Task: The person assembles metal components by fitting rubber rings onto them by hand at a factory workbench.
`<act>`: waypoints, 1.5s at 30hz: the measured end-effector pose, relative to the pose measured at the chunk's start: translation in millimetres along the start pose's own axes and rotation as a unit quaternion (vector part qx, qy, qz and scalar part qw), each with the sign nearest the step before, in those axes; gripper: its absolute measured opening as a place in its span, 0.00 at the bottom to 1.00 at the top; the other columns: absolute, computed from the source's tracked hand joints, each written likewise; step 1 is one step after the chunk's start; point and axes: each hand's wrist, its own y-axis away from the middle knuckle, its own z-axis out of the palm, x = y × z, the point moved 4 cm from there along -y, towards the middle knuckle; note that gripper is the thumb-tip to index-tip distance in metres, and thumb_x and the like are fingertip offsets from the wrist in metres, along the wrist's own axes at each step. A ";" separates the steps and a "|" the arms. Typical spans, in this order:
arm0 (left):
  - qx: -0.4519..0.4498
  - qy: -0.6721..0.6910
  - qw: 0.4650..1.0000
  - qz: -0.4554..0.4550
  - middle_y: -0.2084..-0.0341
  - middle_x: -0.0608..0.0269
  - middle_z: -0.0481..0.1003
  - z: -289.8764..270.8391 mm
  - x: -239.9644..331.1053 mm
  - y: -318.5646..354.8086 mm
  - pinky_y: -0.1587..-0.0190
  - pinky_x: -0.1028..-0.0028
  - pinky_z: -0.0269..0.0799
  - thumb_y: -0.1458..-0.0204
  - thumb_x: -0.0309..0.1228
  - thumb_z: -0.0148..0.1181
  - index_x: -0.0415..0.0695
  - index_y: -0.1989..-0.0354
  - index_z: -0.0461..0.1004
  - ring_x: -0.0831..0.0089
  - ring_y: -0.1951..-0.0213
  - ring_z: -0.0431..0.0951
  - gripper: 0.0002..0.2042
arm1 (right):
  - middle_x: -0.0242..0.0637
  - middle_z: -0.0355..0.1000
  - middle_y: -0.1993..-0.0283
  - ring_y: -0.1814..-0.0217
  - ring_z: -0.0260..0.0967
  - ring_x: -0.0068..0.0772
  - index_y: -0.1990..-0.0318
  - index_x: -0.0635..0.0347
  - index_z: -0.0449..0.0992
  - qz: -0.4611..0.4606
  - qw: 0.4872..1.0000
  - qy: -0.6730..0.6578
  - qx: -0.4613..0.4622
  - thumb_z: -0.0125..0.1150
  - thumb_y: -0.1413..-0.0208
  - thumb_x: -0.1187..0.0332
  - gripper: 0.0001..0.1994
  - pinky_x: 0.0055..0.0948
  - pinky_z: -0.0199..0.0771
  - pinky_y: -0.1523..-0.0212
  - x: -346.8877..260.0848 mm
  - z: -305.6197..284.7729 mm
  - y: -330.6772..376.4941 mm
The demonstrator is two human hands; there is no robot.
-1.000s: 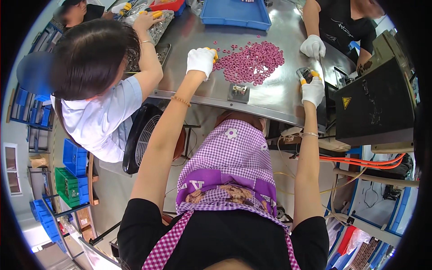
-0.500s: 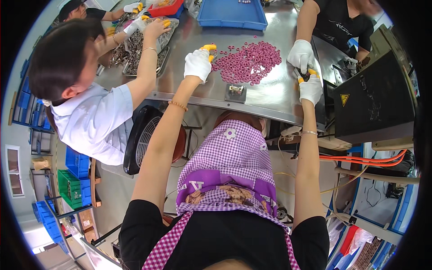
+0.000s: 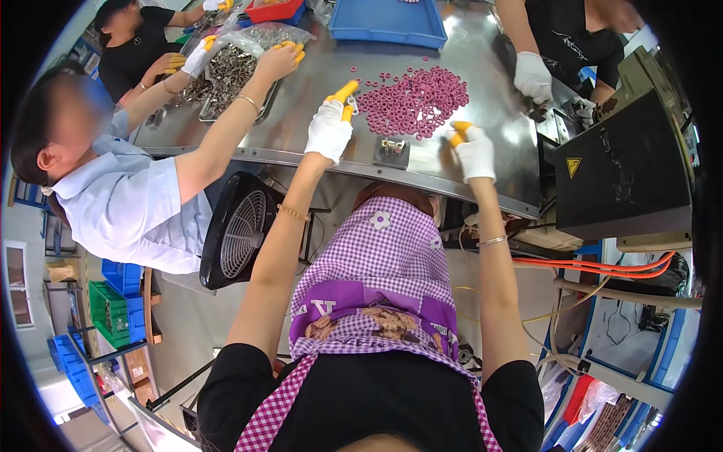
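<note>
My left hand [image 3: 329, 134], in a white glove with yellow fingertips, is just left of a pile of small purple rings [image 3: 422, 102] on the metal table. Its fingers close on a small silvery metal part, mostly hidden. My right hand [image 3: 476, 154], gloved the same way, hangs over the table just right of the rings. Its fingers bend to the left and are blurred, so what they hold, if anything, does not show. Between my hands, near the table's front edge, sits a small metal fixture on a dark square plate [image 3: 392, 153].
A blue tray [image 3: 388, 34] lies beyond the rings. At left, a co-worker reaches over a tray of metal parts [image 3: 230, 75]. Another co-worker's gloved hand [image 3: 533, 77] is at the right, near a black machine box [image 3: 625, 162]. A black fan [image 3: 239, 230] stands below the table edge.
My right hand has moved left, away from the co-worker's hand, toward the rings. That co-worker's hand has drawn back to the right with a dark object. My left hand stays near the same place.
</note>
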 end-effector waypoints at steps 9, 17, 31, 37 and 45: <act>-0.021 0.140 0.981 -0.131 0.64 0.62 0.76 2.1 2.2 29.6 0.62 0.76 0.69 0.47 0.25 0.55 0.49 0.46 0.72 0.74 0.68 0.73 0.18 | 0.37 0.76 0.63 0.68 0.71 0.33 0.60 0.58 0.81 -0.064 0.968 0.241 -0.012 0.63 0.50 0.69 0.10 0.27 0.71 0.64 -42.3 20.8 -4.2; -0.045 0.165 0.972 -0.162 0.64 0.61 0.77 0.2 9.2 53.4 0.62 0.77 0.69 0.47 0.28 0.58 0.48 0.42 0.69 0.74 0.67 0.73 0.22 | 0.37 0.75 0.65 0.70 0.70 0.36 0.61 0.58 0.81 -0.343 0.928 0.141 0.035 0.64 0.53 0.69 0.11 0.31 0.70 0.65 -104.7 30.4 43.5; -0.164 0.088 0.973 -0.133 0.61 0.59 0.79 5.9 29.5 65.9 0.59 0.74 0.71 0.48 0.32 0.60 0.47 0.48 0.73 0.67 0.65 0.77 0.18 | 0.37 0.74 0.61 0.68 0.68 0.34 0.61 0.62 0.79 -0.138 0.967 0.034 -0.210 0.64 0.53 0.74 0.10 0.27 0.70 0.64 -72.7 51.6 22.9; -0.112 0.121 0.975 -0.147 0.66 0.60 0.79 16.0 47.6 44.1 0.60 0.73 0.71 0.49 0.30 0.60 0.42 0.56 0.77 0.69 0.66 0.77 0.12 | 0.37 0.74 0.59 0.66 0.69 0.34 0.60 0.61 0.78 -0.099 0.984 -0.047 -0.141 0.64 0.53 0.73 0.11 0.27 0.70 0.63 -78.8 54.7 35.9; -0.104 -0.185 0.976 0.054 0.65 0.54 0.79 29.6 45.4 40.8 0.61 0.66 0.72 0.49 0.36 0.58 0.44 0.64 0.80 0.59 0.66 0.78 0.11 | 0.38 0.76 0.54 0.63 0.71 0.37 0.57 0.59 0.79 -0.239 0.957 0.135 -0.098 0.67 0.55 0.67 0.16 0.31 0.70 0.58 -75.4 53.1 46.4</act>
